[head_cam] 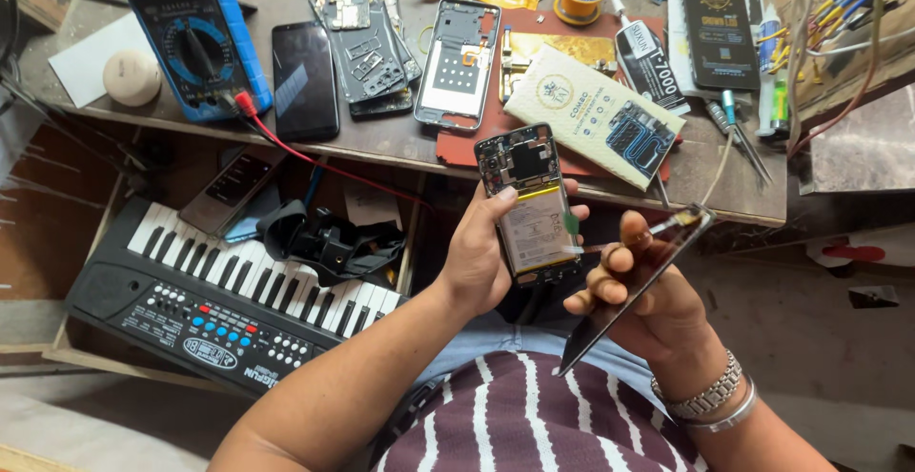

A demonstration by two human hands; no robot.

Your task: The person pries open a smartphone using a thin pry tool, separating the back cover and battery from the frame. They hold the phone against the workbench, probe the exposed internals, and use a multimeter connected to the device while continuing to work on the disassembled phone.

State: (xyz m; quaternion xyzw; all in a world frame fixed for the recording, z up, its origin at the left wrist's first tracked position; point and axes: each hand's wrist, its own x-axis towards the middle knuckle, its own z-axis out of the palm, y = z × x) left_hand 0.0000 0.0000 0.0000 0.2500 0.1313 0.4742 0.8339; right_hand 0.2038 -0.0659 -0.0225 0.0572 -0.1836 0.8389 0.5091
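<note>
The left hand (477,257) wraps an opened smartphone (530,200) (battery exposed) above the lap, its grip pressed around the body. The right hand (640,291) pinches the detached screen panel (634,291), joined by a flex; reassembly seemingly underway, needing careful alignment.

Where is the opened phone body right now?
In the head view, centre: the opened phone body is held upright in the left hand, just below the bench edge, beside the right hand.
</note>
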